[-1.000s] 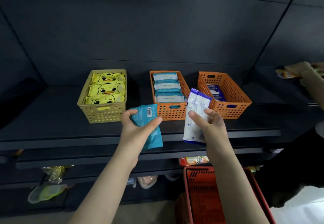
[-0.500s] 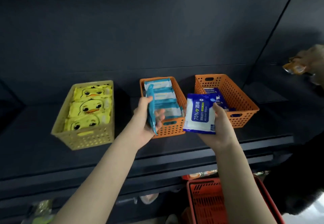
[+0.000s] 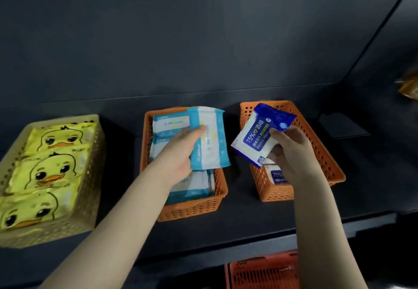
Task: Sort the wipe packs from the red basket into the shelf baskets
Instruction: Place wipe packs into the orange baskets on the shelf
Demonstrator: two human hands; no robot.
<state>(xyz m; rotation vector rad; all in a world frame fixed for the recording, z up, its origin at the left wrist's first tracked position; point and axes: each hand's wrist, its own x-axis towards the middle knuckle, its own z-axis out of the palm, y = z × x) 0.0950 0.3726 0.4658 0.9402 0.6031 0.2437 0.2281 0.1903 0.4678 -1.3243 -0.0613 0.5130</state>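
My left hand (image 3: 179, 152) grips a teal-and-white wipe pack (image 3: 209, 138) flat above the middle orange basket (image 3: 192, 209), which holds matching teal packs. A blue-and-white 75% alcohol wipe pack (image 3: 255, 134) is pinched in my right hand (image 3: 290, 150), tilted over the right orange basket (image 3: 328, 159); another alcohol pack lies inside it. At the left, a yellow basket (image 3: 90, 198) is filled with yellow duck wipe packs (image 3: 56, 152). The red basket (image 3: 260, 273) shows at the bottom edge, below the shelf.
The three baskets stand on a dark shelf (image 3: 248, 218) with a dark back panel behind. Something orange and blurred (image 3: 409, 87) is at the far right edge. Bare shelf surface lies right of the right orange basket.
Both hands moved forward over the orange baskets. The teal pack turned from edge-on to flat, label up. The camera moved closer to the shelf.
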